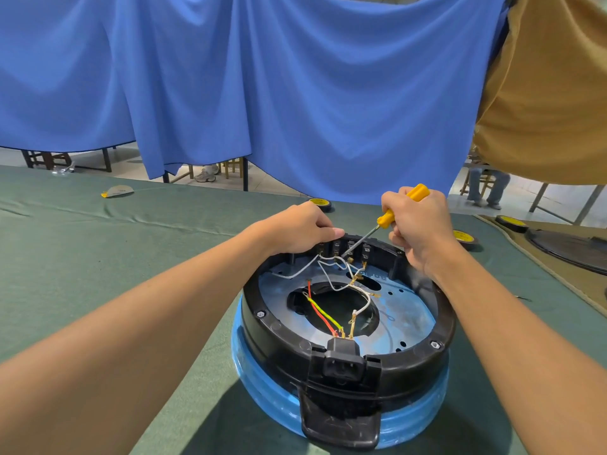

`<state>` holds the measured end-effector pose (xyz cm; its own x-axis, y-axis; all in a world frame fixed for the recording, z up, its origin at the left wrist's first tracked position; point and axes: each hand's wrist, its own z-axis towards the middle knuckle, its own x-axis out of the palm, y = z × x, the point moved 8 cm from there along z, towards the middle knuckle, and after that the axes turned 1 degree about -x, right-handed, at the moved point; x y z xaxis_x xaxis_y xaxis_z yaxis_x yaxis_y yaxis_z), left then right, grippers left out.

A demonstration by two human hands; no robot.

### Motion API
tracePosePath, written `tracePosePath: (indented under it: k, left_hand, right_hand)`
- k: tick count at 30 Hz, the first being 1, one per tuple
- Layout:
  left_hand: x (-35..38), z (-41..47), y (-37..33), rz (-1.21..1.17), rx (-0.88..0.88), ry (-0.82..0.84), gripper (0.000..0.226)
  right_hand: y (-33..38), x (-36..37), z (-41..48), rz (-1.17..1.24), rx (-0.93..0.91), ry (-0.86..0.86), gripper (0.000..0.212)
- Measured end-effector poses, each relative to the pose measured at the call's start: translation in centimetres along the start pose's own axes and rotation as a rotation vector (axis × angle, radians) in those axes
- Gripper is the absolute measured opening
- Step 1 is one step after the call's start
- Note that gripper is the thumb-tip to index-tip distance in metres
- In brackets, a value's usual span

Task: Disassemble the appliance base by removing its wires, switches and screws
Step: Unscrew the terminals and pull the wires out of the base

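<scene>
Right hand (415, 224) clamped on yellow screwdriver (387, 217), tip at far-rim switches (366, 251), left hand (300, 229) gripping appliance base (410, 359) rim

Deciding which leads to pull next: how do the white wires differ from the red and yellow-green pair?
The white wires are several and loop loosely below the switch row at the far wall; the red and yellow-green pair is just two, running nearly straight from the power socket at the near rim. Both sets carry brass terminals.

Arms outstretched; right grip (417, 221) fisted; left grip (302, 229) perhaps pinching.
</scene>
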<state>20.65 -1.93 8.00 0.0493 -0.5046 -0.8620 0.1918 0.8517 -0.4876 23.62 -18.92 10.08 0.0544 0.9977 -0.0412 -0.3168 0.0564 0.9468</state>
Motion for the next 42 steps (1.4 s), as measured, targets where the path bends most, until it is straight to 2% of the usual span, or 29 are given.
tracePosePath:
  k: [4, 12, 17, 23, 26, 30, 32, 34, 38, 42]
  left_hand:
    - [0.0, 0.0, 0.0, -0.005, 0.0, 0.0, 0.051]
    - [-0.1, 0.0, -0.1, -0.006, 0.0, -0.008, 0.048]
    - [-0.2, 0.0, 0.1, -0.093, -0.002, -0.012, 0.05]
    - [-0.3, 0.0, 0.5, -0.223, -0.018, 0.0, 0.021]
    - [-0.4, -0.3, 0.6, -0.253, -0.026, 0.017, 0.023]
    - [-0.7, -0.6, 0.5, -0.179, -0.028, 0.137, 0.029]
    - [-0.8, -0.8, 0.7, -0.137, -0.034, 0.121, 0.031]
    - [-0.9, -1.0, 1.3, -0.137, -0.056, 0.036, 0.035]
    - [-0.6, -1.4, 3.0, -0.284, -0.12, -0.009, 0.025]
    - [-0.4, -1.8, 4.2, -0.466, -0.198, 0.059, 0.02]
  right_hand:
    - [0.2, -0.3, -0.2, 0.027, -0.012, -0.021, 0.038]
    - [0.7, 0.7, -0.9, -0.032, -0.058, 0.093, 0.038]
    - [1.2, 0.2, -1.4, 0.022, -0.044, 0.059, 0.031]
    - [0.6, 0.8, -2.8, -0.019, -0.023, 0.134, 0.028]
    - [0.5, 0.9, -3.1, -0.062, -0.032, 0.158, 0.033]
    - [0.6, 1.0, -3.4, -0.118, -0.054, 0.169, 0.036]
    - [0.6, 1.0, -3.4, -0.124, -0.053, 0.166, 0.035]
    - [0.8, 1.0, -3.5, -0.131, -0.052, 0.156, 0.035]
    - [1.0, 0.9, -3.6, -0.134, -0.057, 0.133, 0.033]
    - [0.9, 0.9, -3.6, -0.106, -0.051, 0.14, 0.032]
